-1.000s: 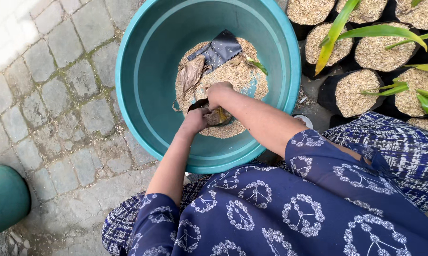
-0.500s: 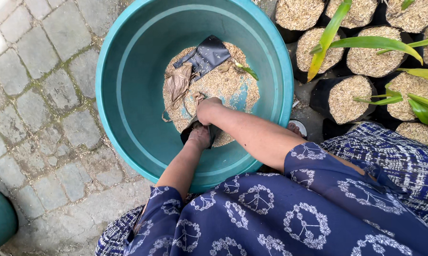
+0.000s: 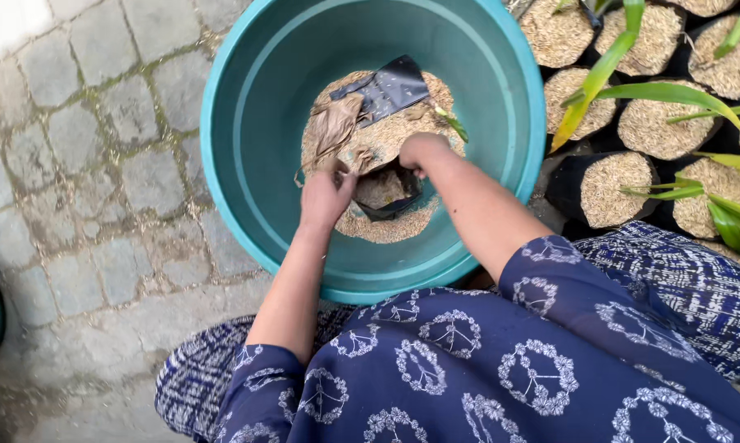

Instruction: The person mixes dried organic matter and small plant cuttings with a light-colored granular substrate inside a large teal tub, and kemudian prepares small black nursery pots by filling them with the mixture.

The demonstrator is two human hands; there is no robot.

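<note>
Here both hands reach into the teal tub (image 3: 247, 164): the left hand (image 3: 325, 197) and right hand (image 3: 419, 152) each pinch a rim of the black bag (image 3: 386, 193), half-filled, amid husks (image 3: 386, 226).

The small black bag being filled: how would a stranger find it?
Look inside the big teal tub, at the husk heap on its bottom. Between both hands sits an open black bag, mouth up and part-filled, unlike the flat empty bag lying behind it.
</note>
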